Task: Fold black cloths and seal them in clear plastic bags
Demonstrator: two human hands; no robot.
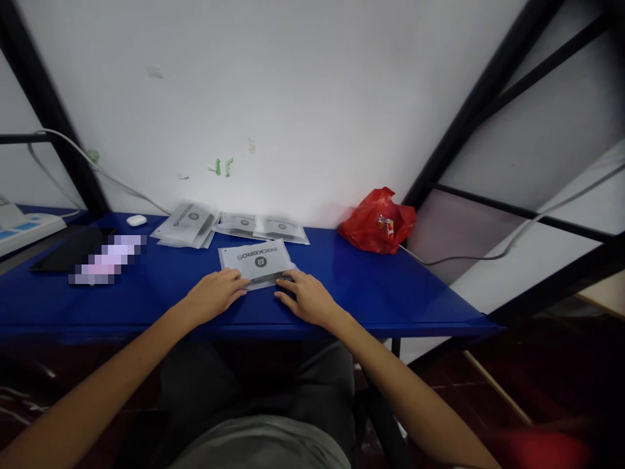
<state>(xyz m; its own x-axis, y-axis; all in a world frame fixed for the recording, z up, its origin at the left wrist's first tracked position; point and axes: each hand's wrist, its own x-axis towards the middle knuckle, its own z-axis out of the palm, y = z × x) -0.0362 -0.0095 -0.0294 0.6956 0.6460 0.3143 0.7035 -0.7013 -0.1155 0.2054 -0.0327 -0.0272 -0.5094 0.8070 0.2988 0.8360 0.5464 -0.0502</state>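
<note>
A frosted plastic zip bag (pixel 258 259) printed "ROCKBROS" with a round logo lies in front of me, with something dark along its near edge. Its print faces away from me, upside down. My left hand (pixel 217 293) rests at the bag's near left corner, fingertips on it and thumb apart on the near side. At the near right corner, my right hand (pixel 307 296) touches the bag with spread fingers, its thumb off the bag. Neither hand visibly pinches the bag. What lies under the fingertips is hidden.
Several similar bags lie by the wall in a left stack (pixel 188 225) and a right group (pixel 263 226). A red plastic bag (pixel 381 221) stands at right on the blue table (pixel 371 293). At left are a white case (pixel 137 221), a blurred-out phone-like item (pixel 110 259) and a power strip (pixel 34 231).
</note>
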